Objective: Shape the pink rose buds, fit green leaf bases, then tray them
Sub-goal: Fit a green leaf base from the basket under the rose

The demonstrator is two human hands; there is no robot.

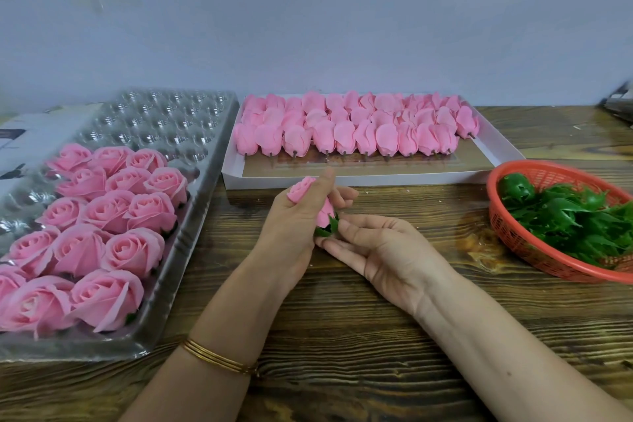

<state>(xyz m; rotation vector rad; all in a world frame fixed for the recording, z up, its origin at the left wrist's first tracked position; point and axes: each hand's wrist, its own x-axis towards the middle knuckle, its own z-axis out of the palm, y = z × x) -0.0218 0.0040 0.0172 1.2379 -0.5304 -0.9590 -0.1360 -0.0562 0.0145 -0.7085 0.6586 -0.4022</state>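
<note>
A dark wood-grain counter [342,336] set against a plain grey wall carries the work. Just above its middle, a pink rose bud [324,213] is held upright in the left hand [294,233], whose fingers [337,197] are curled around the petals, apparently to keep them closed. A green leaf base [329,227] sits at the bud's foot, where the fingertips of the right hand [380,250] are pressed against it, palm up, probably seating it. A small rolled pink piece [300,189] is perched on the left hand. To the left, a clear plastic tray [191,134] holds finished roses [102,233] within easy reach. Behind, a white box [376,178] keeps the unshaped buds [346,127] in rows, and at the right an orange basket [513,236] supplies loose leaf bases [568,216].
</note>
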